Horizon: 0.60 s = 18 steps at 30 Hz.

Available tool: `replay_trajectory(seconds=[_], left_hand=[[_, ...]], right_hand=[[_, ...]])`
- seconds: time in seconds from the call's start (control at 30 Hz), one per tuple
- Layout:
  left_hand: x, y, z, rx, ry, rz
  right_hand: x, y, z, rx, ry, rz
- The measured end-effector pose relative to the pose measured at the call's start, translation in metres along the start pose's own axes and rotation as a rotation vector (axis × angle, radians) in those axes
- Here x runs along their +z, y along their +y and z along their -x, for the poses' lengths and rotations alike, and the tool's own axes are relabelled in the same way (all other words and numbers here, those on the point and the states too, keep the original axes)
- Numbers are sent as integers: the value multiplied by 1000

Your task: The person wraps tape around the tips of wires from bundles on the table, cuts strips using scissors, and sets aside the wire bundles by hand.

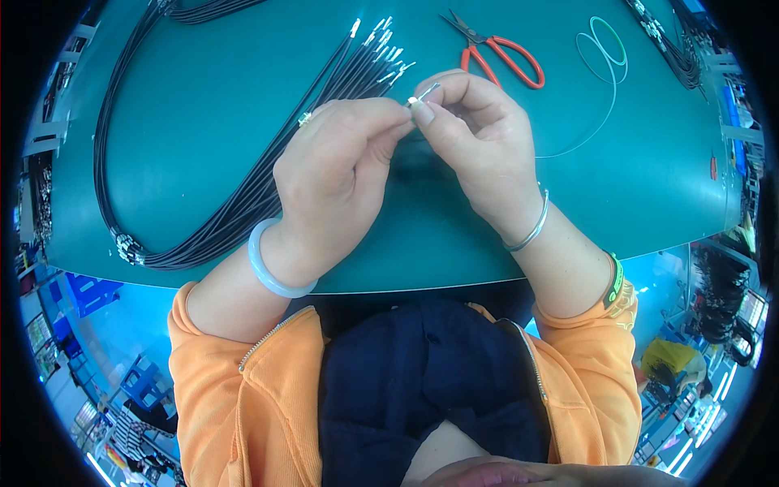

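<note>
My left hand [333,162] and my right hand [487,134] meet above the green table, fingertips almost touching. Between the pinched fingers is a cable end [431,90], a thin piece with a bright whitish spot and a silvery tip pointing up and right. Its lower part is hidden by the fingers. My right thumb and forefinger press on it from the right, while my left fingers close at its other side. Left of the hands lies a bundle of black cables [235,203], its silvery ends [385,49] fanned out beyond my left hand.
Red-handled cutters [515,61] lie beyond my right hand, blades apart. A thin pale wire [610,97] loops on the right side of the table [633,187]. Another black cable bundle [669,45] is at the far right. Binding [128,247] gathers the left bundle near the front edge.
</note>
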<state>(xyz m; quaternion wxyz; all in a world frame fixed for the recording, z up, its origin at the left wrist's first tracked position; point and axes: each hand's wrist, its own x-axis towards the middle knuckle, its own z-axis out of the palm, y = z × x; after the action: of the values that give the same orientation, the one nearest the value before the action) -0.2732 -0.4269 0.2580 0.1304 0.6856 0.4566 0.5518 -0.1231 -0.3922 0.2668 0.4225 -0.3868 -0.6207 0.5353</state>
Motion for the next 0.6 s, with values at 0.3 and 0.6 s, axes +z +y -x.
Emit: replay_trajectory(seconds=[0.3, 0.6], left_hand=[[0, -3, -1, -333, -17, 357], [-13, -8, -4, -708, -168, 956]], right_hand=[[2, 5, -1, -96, 1, 88], [1, 10, -3, -175, -5, 216]])
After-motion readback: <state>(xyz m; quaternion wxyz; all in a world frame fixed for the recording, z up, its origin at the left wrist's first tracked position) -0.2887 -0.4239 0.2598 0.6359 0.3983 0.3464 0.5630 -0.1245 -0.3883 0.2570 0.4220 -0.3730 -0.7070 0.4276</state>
